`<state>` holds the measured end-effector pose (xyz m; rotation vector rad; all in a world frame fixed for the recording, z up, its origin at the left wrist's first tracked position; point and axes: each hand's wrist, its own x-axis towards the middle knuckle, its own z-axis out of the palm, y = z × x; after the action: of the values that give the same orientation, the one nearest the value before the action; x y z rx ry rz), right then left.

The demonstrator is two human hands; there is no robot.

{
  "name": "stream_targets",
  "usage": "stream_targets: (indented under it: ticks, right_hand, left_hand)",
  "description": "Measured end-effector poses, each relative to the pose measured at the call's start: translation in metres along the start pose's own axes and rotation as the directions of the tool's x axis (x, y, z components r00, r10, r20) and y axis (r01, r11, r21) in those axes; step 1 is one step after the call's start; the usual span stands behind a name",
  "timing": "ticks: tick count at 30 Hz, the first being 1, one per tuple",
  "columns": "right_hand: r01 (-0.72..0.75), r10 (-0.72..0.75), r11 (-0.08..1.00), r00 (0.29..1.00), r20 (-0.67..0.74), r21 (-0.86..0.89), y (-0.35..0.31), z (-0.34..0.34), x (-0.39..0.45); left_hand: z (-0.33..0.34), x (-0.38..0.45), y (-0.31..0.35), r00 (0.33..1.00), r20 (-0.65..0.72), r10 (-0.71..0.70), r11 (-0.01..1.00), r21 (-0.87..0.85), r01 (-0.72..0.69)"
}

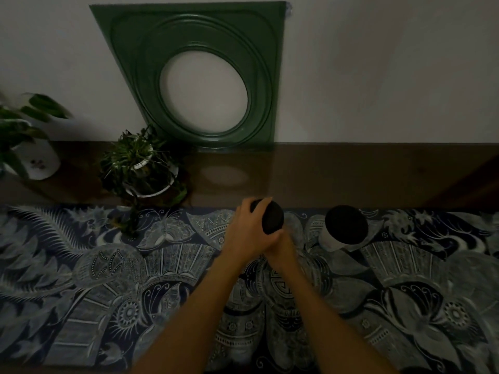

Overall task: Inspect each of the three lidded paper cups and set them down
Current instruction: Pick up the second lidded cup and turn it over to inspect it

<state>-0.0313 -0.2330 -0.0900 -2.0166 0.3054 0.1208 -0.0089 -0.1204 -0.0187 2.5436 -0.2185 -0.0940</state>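
Note:
Both hands meet at the middle of the patterned cloth [108, 279] around one paper cup with a black lid [272, 220]. My left hand [248, 233] wraps the cup from the left, fingers over the lid's far edge. My right hand [280, 247] holds it from below and the right; the cup's body is hidden by the hands. A second white paper cup with a black lid [344, 228] stands on the cloth just to the right, apart from my hands. No third cup is in view.
A small potted plant [140, 168] stands left of the hands at the cloth's far edge. A larger plant in a white pot [35, 160] is at far left. A green square frame [205, 76] leans against the wall behind the brown table [351, 174].

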Motion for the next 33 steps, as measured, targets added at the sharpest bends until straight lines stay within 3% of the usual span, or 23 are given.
stream_targets:
  ticks: [4, 10, 15, 20, 24, 28, 33]
  right_hand:
    - [0.080, -0.120, 0.960, 0.983, 0.137, 0.267, -0.020, -0.010, -0.008]
    - [0.222, -0.273, 0.926, 0.953, 0.135, 0.305, -0.041, -0.033, -0.035]
    - [0.234, -0.248, 0.960, 0.965, 0.085, 0.152, -0.062, -0.061, -0.070]
    - [0.364, -0.363, 0.925, 0.931, -0.028, 0.107, -0.093, -0.089, -0.108]
    - [0.510, -0.504, 0.856, 0.860, -0.076, 0.088, -0.122, -0.112, -0.144]
    - [0.642, -0.642, 0.766, 0.766, -0.012, -0.035, -0.151, -0.132, -0.183]
    - [0.714, -0.724, 0.682, 0.689, -0.014, -0.159, -0.175, -0.151, -0.228]
  left_hand:
    - [-0.009, -0.007, 0.000, 0.998, -0.046, -0.042, 0.993, -0.108, 0.037]
    - [-0.045, -0.025, 0.006, 0.991, -0.033, -0.131, 0.934, -0.340, 0.112]
    - [-0.080, -0.052, 0.015, 0.990, 0.016, -0.139, 0.859, -0.495, 0.129]
    - [-0.120, -0.091, 0.034, 0.994, -0.069, -0.089, 0.738, -0.674, 0.020]
    - [-0.145, -0.128, 0.053, 0.987, -0.083, -0.135, 0.656, -0.755, 0.026]
    - [-0.166, -0.163, 0.072, 0.982, -0.094, -0.162, 0.579, -0.815, 0.017]
    - [-0.187, -0.202, 0.102, 0.954, -0.271, -0.132, 0.547, -0.822, -0.158]
